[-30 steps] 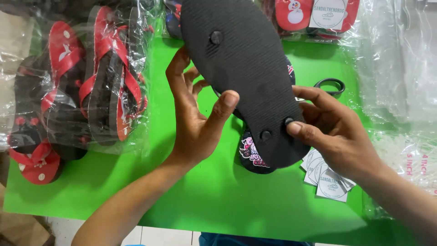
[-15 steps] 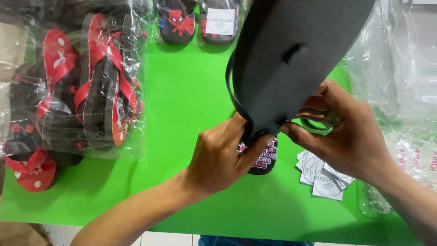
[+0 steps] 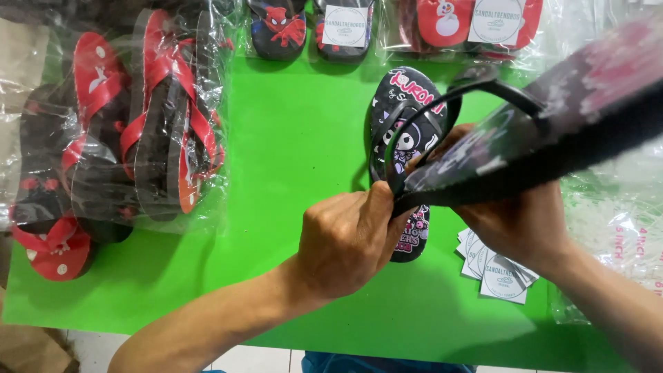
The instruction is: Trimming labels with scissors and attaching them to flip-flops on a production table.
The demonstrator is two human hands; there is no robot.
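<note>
green surface (image 3: 290,159) under everything, bright lime kind of green. far left there's a pile of red and black flip-flops in clear plastic bags (image 3: 117,131), stacked on edge and leaning on each other, with one small red sandal (image 3: 52,252) poking out at the bottom left corner.

along the top edge sit a few more bagged pairs: a small dark pair with a red cartoon print (image 3: 280,27), and next to it another pair with a white square label (image 3: 345,26) on the bag. further right at the top, a red pair with a white label too (image 3: 476,21).

middle of the shot, the left hand (image 3: 345,242) is curled tight, fingers clenched on the toe end of a black flip-flop (image 3: 525,145) right where the strap comes into the sole. that flip-flop is held up in the air, tilted, printed side up with its black strap (image 3: 483,86) looping above it, and it runs off toward the upper right, blurry up close to the camera.

flat on the surface just behind the left hand lies the second black flip-flop (image 3: 404,124), cartoon print facing up, partly hidden by the held one and the hands.

the right hand (image 3: 518,224) is under the raised flip-flop, gripping it from below; its fingers are mostly hidden by the sole so can't see exactly how they wrap.

right of that, a little fan of white paper tags (image 3: 497,273) lies on the surface, touching nothing but each other, and crinkly clear plastic bags (image 3: 615,228) fill the right edge.
</note>
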